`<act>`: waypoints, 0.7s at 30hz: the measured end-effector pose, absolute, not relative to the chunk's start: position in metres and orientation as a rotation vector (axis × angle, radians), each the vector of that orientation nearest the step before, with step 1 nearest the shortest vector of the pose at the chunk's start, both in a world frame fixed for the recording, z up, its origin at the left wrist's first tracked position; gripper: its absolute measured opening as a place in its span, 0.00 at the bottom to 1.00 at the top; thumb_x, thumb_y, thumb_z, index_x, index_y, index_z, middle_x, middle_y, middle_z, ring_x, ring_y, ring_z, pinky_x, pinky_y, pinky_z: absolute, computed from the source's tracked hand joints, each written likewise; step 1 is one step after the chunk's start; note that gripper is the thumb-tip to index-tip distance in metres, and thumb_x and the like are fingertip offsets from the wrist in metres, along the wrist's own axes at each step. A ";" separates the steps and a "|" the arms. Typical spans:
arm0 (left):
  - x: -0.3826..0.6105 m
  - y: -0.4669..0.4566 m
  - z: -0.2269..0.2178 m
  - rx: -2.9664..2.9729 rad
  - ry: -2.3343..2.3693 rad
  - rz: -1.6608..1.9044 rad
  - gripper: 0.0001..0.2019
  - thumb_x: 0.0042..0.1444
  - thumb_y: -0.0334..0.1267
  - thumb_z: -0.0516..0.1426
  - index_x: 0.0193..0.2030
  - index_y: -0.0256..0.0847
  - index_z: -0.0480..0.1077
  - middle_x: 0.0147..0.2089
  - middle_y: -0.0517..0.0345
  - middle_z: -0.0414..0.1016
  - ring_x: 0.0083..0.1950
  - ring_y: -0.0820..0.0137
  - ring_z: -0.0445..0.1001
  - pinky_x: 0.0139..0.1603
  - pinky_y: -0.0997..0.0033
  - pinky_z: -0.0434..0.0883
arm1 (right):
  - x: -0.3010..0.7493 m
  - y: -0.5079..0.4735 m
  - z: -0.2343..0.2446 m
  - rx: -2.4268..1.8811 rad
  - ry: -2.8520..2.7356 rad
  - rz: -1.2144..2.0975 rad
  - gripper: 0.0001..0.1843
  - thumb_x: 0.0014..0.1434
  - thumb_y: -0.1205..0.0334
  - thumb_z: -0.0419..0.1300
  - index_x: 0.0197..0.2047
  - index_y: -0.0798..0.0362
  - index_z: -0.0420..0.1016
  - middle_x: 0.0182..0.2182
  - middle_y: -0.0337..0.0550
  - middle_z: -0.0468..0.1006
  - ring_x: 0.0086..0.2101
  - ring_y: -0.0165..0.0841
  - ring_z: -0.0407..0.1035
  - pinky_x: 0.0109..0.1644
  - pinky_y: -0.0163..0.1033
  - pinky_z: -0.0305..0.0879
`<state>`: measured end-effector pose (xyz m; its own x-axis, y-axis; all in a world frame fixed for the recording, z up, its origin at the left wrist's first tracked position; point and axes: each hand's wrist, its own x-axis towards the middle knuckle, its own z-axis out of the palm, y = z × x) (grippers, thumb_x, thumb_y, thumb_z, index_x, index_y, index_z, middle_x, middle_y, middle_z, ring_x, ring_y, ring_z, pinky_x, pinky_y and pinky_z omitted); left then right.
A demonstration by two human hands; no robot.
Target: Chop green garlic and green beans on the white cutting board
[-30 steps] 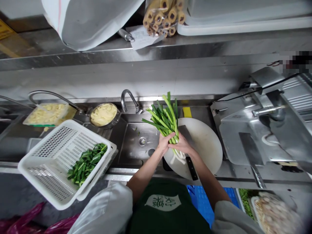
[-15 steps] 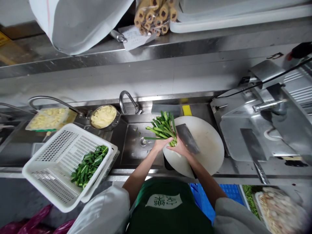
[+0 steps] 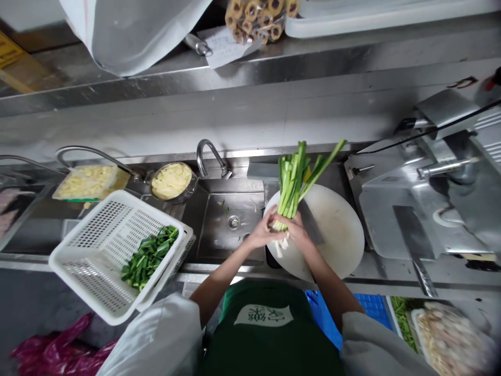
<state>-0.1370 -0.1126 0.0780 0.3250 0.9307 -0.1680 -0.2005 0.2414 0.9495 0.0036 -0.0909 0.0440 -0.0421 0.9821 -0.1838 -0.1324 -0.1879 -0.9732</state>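
With the clock face centred on the bunch of green stalks (image 3: pixel 288 194), a dark green apron (image 3: pixel 266 344) was seen at six o'clock, nearest the camera, while a magenta plastic bag (image 3: pixel 58 347) lay low at eight. At four, a heap of pale mushrooms (image 3: pixel 456 334) could be made out, with a blue crate (image 3: pixel 373 309) slightly nearer to five. The bunch was held over the left part of a round white chopping board (image 3: pixel 340 237), its leafy ends pointed toward twelve and one. It was clasped from both sides near its white ends, the left hand (image 3: pixel 263 233) half curled and the right hand (image 3: pixel 295 227) folded more closely around the stalks; whether the white ends were touched to the board could not be told. A cleaver (image 3: pixel 313 222) lay on the board, its handle hidden by the right forearm. Between eight and nine, a steel sink (image 3: pixel 215 224) was set into the desk (image 3: pixel 376 277), and beyond it cut greens (image 3: pixel 151 253) were gathered in a white basket (image 3: pixel 66 256). At nine, pale slices (image 3: pixel 171 181) were piled in a pot; a faucet (image 3: pixel 203 149) was curved toward ten. Farthest, a steel shelf (image 3: pixel 313 62) was stretched across twelve.
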 end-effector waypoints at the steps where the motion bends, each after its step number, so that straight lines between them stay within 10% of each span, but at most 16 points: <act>1: -0.133 -0.122 0.074 1.027 0.947 0.906 0.57 0.35 0.40 0.77 0.73 0.43 0.57 0.64 0.45 0.71 0.66 0.56 0.70 0.64 0.60 0.70 | 0.003 -0.091 0.047 -1.198 -0.980 1.450 0.22 0.45 0.43 0.71 0.38 0.48 0.75 0.36 0.43 0.81 0.34 0.39 0.77 0.40 0.46 0.76; 10: -0.129 -0.134 0.067 0.997 1.024 0.667 0.26 0.41 0.44 0.75 0.45 0.35 0.74 0.37 0.57 0.78 0.36 0.69 0.76 0.40 0.70 0.76 | 0.007 -0.100 0.067 -1.015 -0.788 1.716 0.23 0.41 0.47 0.75 0.37 0.48 0.75 0.31 0.40 0.80 0.32 0.39 0.77 0.39 0.46 0.77; 21: -0.159 -0.109 0.058 0.881 0.809 0.655 0.28 0.39 0.50 0.76 0.46 0.38 0.79 0.43 0.51 0.82 0.46 0.64 0.80 0.47 0.68 0.77 | 0.018 -0.109 0.045 -1.165 -1.222 1.594 0.22 0.43 0.49 0.76 0.34 0.53 0.76 0.31 0.43 0.81 0.30 0.36 0.76 0.34 0.40 0.75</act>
<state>-0.1588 -0.1090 0.0579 0.5376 0.7742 -0.3341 -0.1654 0.4854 0.8585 0.0176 -0.1088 0.0454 -0.2590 0.9461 -0.1945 -0.0577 -0.2162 -0.9746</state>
